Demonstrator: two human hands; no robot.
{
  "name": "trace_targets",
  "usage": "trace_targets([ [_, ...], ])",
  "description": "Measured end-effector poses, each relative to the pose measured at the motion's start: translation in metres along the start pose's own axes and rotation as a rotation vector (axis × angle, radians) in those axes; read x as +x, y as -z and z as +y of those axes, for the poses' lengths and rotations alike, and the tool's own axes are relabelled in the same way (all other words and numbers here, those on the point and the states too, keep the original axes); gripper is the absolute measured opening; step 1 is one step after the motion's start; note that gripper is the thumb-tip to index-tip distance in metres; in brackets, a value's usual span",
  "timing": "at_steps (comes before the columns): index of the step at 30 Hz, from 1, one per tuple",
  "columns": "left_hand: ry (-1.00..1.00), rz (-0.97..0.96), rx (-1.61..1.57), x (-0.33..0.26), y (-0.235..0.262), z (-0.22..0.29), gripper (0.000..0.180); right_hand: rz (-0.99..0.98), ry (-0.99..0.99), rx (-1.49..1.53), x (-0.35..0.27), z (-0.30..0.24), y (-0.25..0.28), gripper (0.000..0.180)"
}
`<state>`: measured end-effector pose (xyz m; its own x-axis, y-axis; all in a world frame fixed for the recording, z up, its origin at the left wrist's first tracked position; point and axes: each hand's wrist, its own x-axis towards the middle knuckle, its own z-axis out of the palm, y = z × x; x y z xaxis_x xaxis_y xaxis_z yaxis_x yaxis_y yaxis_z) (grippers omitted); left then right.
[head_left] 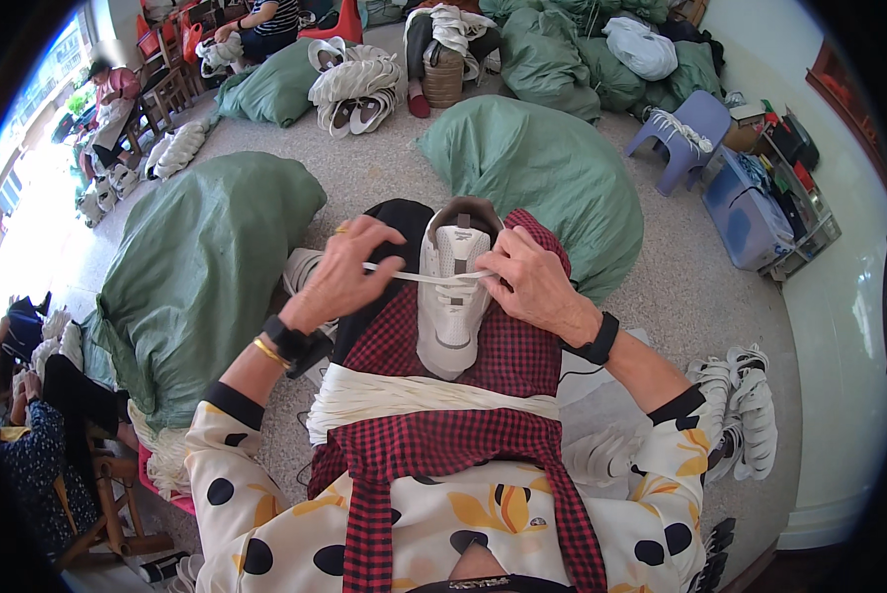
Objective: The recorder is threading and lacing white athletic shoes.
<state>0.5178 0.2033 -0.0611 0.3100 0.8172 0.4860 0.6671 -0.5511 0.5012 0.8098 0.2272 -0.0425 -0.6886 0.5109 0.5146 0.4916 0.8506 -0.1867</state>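
Observation:
A white sneaker with a brown collar lies on my lap, toe toward me, over a red-and-black checked apron. A white shoelace runs crosswise over its tongue and eyelets. My left hand, left of the shoe, has its fingers closed on one end of the lace. Close against the shoe's right side, my right hand pinches the other part of the lace. A thick bundle of loose white laces lies across my lap, nearer to me than the toe.
Large green sacks stand at the left and ahead. Stacked white shoes sit farther off, and more shoes at the right. A purple plastic stool bears laces beside a blue bin. Other people sit at the left and back.

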Motion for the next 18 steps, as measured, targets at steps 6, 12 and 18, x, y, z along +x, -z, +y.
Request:
trace_targets([
  [6,-0.061,-0.196,0.122,0.009,-0.016,0.031,0.027,0.013,-0.042,0.166,0.009,-0.006,0.000,0.010],
  [12,-0.132,-0.168,-0.073,-0.001,-0.029,0.029,0.028,-0.069,-0.269,0.380,0.005,0.001,0.000,0.014],
  [18,0.169,-0.268,-0.376,0.019,-0.027,0.022,0.029,-0.040,-0.316,0.488,0.004,0.009,-0.012,0.009],
])
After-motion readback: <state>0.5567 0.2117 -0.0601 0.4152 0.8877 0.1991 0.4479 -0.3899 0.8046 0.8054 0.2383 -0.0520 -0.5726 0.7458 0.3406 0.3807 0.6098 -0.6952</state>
